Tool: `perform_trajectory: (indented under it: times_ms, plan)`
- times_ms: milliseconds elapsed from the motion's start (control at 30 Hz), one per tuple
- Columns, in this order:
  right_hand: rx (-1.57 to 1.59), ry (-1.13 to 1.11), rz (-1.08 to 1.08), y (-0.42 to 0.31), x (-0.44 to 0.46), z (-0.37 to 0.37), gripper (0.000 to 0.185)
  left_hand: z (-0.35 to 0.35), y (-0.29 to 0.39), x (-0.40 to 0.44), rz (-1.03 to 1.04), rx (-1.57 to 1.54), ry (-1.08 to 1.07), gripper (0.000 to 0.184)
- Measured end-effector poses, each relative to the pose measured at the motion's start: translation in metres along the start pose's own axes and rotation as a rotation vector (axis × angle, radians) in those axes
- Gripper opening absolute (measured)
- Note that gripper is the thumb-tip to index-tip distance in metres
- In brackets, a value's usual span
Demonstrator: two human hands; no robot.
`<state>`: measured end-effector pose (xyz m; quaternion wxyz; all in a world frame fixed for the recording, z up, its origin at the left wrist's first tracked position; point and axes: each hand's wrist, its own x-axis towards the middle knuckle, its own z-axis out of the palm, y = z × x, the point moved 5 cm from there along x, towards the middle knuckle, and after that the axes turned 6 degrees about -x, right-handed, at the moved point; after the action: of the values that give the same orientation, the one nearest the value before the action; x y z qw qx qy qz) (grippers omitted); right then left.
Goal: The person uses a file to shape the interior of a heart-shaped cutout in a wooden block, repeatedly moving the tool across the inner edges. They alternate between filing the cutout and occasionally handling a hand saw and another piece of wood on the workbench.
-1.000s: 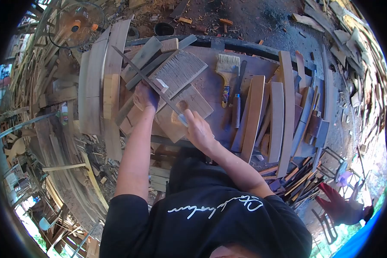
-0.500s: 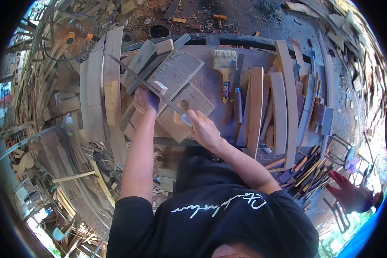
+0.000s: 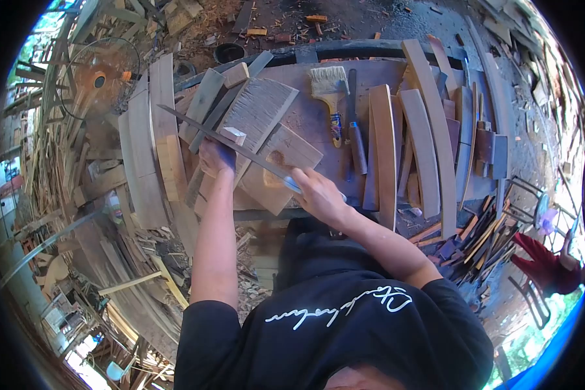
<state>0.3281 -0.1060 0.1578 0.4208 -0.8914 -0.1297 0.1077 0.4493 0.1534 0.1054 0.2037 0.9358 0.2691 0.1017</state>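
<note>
My right hand [image 3: 320, 197] is wrapped around the pale handle of a long, flat metal file [image 3: 257, 158]. The blade slants up and left across the work, its tip past my left hand. My left hand [image 3: 216, 157] is closed on a small wooden block [image 3: 233, 135] with a pale cut face, which lies against the blade; its fingers are partly hidden by the file. Beneath are a rough, grooved board [image 3: 260, 104] and a flat board [image 3: 296, 153] with a hollow cut in it.
On the bench [image 3: 305, 123] lie a wide paintbrush [image 3: 330, 94] and a blue-handled tool [image 3: 357, 148]. Several curved wooden pieces [image 3: 419, 143] fill the right side. Long planks [image 3: 140, 156] stand at the left. A fan [image 3: 101, 79] is at the upper left; a person in red [image 3: 549, 263] is at far right.
My right hand has drawn the file back a little, down and to the right. My left hand still grips the block. The whole view has shifted slightly.
</note>
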Motion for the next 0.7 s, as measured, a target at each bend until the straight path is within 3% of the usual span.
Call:
perform_trajectory:
  times_ms: [33, 100, 200, 333, 467, 533, 700]
  plan:
    - [-0.004, 0.009, 0.005, 0.002, -0.021, -0.013, 0.031, 0.001, 0.0, 0.001, -0.102, 0.035, -0.05, 0.051]
    - [-0.031, -0.123, 0.161, 0.017, -0.066, -0.028, 0.032, 0.0, 0.001, 0.002, -0.097, 0.003, -0.066, 0.052]
    - [-0.061, -0.113, 0.154, 0.025, -0.077, -0.032, 0.032, -0.005, 0.005, -0.004, -0.115, 0.004, -0.087, 0.053]
    - [-0.039, 0.021, 0.036, 0.022, -0.001, 0.007, 0.032, -0.004, 0.005, 0.002, -0.011, 0.097, -0.021, 0.054]
    - [-0.049, 0.033, -0.051, 0.022, -0.005, 0.0, 0.032, -0.013, 0.019, -0.004, 0.026, 0.117, -0.047, 0.053]
    - [-0.053, -0.005, 0.014, 0.025, -0.041, -0.026, 0.031, -0.005, 0.003, 0.004, -0.134, -0.031, -0.051, 0.048]
    - [-0.022, -0.059, 0.115, 0.016, -0.025, -0.026, 0.028, -0.003, -0.004, 0.004, -0.156, 0.076, -0.072, 0.05]
